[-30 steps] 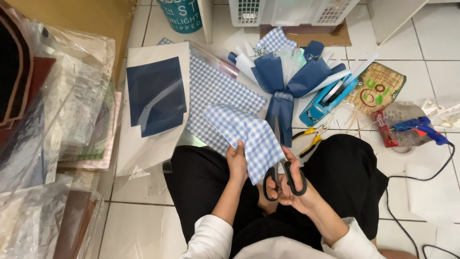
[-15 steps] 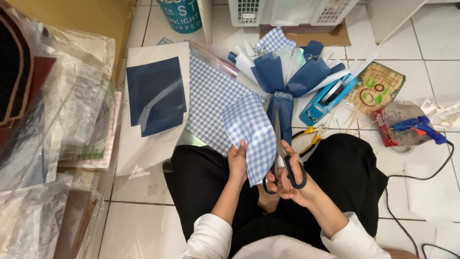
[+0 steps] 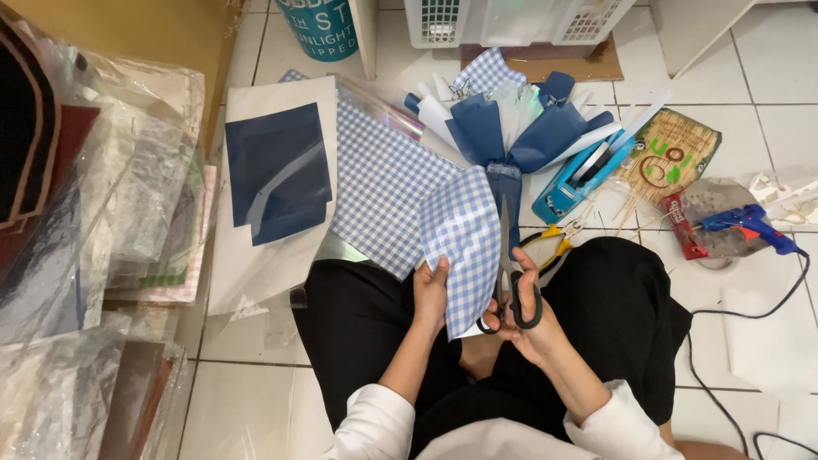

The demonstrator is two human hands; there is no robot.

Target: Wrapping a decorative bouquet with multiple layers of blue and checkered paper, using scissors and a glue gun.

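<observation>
The person sits on the tiled floor [image 3: 256, 400] and cuts a blue-and-white checked sheet [image 3: 464, 247], held up above the lap. The left hand [image 3: 431, 294] grips the lower left edge of this sheet, its fingers pressed together on the paper. The right hand [image 3: 524, 311], just to the right of the sheet, has its fingers closed through the black handles of the scissors [image 3: 509, 281]; the blades point upward along the sheet's right edge. Whether the blades are open or shut I cannot tell, because they are thin and partly against the dark wrapping behind.

I judge that the step in hand is the cutting along the sheet's right side, and it looks about in the middle. The next move calls for keeping the sheet tight and feeding it straight.

Beyond the sheet lies a bouquet of navy wrapping [image 3: 511, 132]. To the sheet's right are a blue tape dispenser [image 3: 575, 183] and, further, a blue glue gun [image 3: 750, 223]. To its left is a white paper with navy pieces [image 3: 277, 175].
</observation>
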